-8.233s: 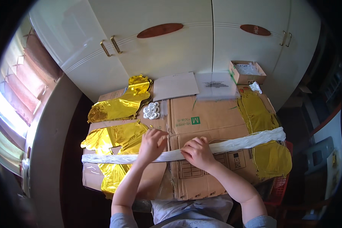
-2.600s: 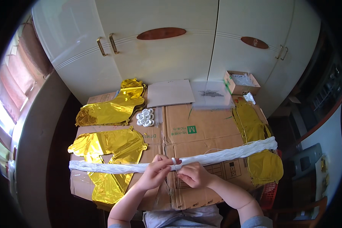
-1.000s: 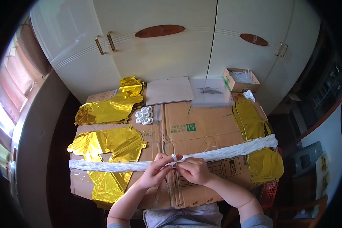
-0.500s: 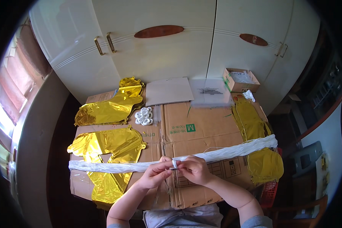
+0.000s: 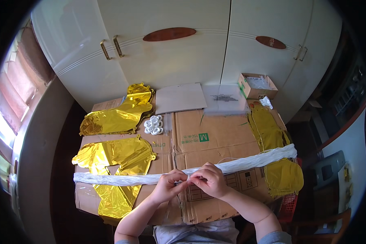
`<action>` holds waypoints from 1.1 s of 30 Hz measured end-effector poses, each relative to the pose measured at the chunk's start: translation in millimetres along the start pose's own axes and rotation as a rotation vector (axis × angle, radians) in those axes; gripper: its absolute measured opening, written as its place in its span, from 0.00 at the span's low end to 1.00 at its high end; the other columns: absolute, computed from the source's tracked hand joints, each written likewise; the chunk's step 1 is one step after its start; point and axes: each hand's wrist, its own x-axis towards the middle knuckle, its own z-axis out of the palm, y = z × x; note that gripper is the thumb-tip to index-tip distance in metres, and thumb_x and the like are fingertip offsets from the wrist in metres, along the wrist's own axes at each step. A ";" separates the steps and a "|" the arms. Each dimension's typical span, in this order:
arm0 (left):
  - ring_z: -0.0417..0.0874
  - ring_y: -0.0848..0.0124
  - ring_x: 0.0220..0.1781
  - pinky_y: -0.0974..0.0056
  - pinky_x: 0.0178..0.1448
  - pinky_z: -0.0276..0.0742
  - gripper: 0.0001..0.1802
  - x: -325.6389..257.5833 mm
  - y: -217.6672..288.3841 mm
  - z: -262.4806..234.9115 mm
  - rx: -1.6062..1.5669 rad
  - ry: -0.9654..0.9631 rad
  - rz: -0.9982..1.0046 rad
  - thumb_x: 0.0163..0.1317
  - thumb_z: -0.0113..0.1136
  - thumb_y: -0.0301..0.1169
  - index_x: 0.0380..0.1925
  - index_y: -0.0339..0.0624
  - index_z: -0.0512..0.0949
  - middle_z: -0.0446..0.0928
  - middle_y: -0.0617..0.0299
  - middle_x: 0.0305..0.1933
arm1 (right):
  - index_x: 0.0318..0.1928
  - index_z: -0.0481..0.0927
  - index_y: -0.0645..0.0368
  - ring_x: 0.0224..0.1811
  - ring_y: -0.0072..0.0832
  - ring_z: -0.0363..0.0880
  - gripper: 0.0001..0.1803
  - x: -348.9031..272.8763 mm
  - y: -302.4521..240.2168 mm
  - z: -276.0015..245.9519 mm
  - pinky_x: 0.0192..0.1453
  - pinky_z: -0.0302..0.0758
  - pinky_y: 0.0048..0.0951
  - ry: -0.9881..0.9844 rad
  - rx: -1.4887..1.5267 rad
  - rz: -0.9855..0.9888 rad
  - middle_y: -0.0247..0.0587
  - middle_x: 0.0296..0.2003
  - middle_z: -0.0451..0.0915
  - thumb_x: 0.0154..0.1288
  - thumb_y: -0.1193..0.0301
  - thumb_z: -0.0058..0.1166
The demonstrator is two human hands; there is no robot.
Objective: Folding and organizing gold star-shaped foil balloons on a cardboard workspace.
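Since the frame just before, the right hand [image 5: 210,181] has been shifted slightly, and the small white loop seen upright between the fingers has been hidden. The fingertips of the left hand [image 5: 165,188] and the right are brought together in a pinch; whether anything is grasped between them cannot be told. The long bundle of white strands [image 5: 248,161] is laid crosswise beneath the grip, its middle covered by the hands and its ends reaching out to either side. Left of the grip, one sheet of gold foil [image 5: 114,151] is crossed by the bundle. Beyond the grip, slightly left, white coils [image 5: 153,125] are heaped. All is supported by flattened cardboard [image 5: 227,136].
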 end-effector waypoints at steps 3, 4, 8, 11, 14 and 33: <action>0.78 0.72 0.38 0.69 0.43 0.72 0.06 0.5 -5.2 1.5 -0.097 -0.017 0.029 0.59 0.63 0.28 0.35 0.38 0.81 0.78 0.60 0.32 | 0.29 0.78 0.55 0.27 0.30 0.75 0.09 -3.9 0.8 1.1 0.28 0.72 0.29 -0.042 0.124 0.169 0.33 0.27 0.78 0.49 0.74 0.67; 0.77 0.73 0.38 0.69 0.43 0.72 0.06 0.4 -6.9 1.7 -0.110 -0.023 0.015 0.59 0.63 0.29 0.35 0.38 0.82 0.77 0.60 0.32 | 0.30 0.78 0.55 0.27 0.30 0.75 0.09 -3.3 -1.7 0.8 0.29 0.73 0.29 -0.018 0.144 0.213 0.34 0.27 0.78 0.49 0.74 0.66; 0.76 0.77 0.38 0.71 0.45 0.71 0.07 -0.3 -10.2 2.6 -0.243 -0.060 -0.074 0.62 0.60 0.30 0.36 0.37 0.81 0.77 0.64 0.32 | 0.33 0.79 0.57 0.29 0.32 0.76 0.09 -0.6 -0.9 -2.3 0.32 0.74 0.30 0.000 0.051 0.070 0.36 0.31 0.79 0.50 0.77 0.64; 0.76 0.79 0.41 0.72 0.46 0.71 0.08 -1.5 -9.9 4.2 -0.392 -0.077 -0.113 0.65 0.57 0.29 0.39 0.35 0.79 0.78 0.65 0.34 | 0.37 0.80 0.59 0.32 0.34 0.78 0.11 0.3 3.5 -2.9 0.36 0.76 0.31 -0.039 -0.023 -0.103 0.39 0.33 0.80 0.51 0.79 0.61; 0.77 0.79 0.42 0.72 0.48 0.71 0.09 -1.1 -10.2 3.1 -0.480 -0.091 -0.109 0.66 0.55 0.29 0.41 0.34 0.78 0.79 0.64 0.36 | 0.41 0.80 0.61 0.37 0.36 0.80 0.13 -0.9 2.6 -3.2 0.41 0.78 0.32 -0.100 0.010 -0.087 0.41 0.36 0.81 0.53 0.81 0.58; 0.80 0.74 0.38 0.70 0.42 0.73 0.07 -0.5 -12.7 -5.7 -0.743 -0.169 -0.182 0.67 0.50 0.25 0.40 0.43 0.62 0.77 0.61 0.34 | 0.37 0.79 0.64 0.36 0.17 0.79 0.03 -27.4 15.6 18.5 0.41 0.77 0.19 -0.201 0.771 0.503 0.35 0.33 0.81 0.62 0.82 0.55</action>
